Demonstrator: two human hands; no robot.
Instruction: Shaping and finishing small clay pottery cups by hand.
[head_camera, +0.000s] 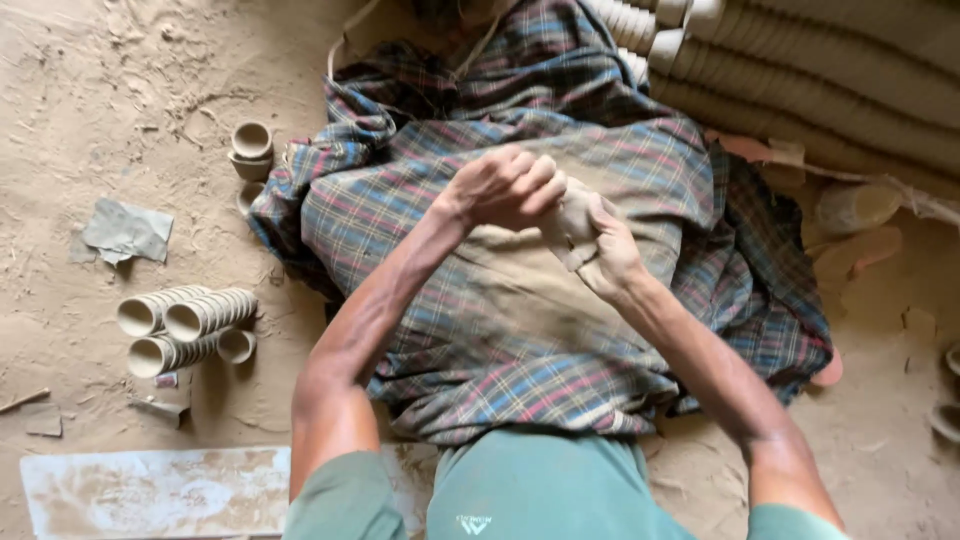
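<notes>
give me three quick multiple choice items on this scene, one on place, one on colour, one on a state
1. Where do the stacked clay cups lie?
A. on the checked cloth
B. on the sandy ground to the person's left
C. in a basket

2. What colour is the person's shirt?
A. green
B. white
C. red

3. How are the left hand and right hand?
A. far apart
B. flat on the ground
C. together over the checked cloth

Answers: B, the stacks rest on sand at left; A, green sleeves show; C, both hands meet above the cloth.
</notes>
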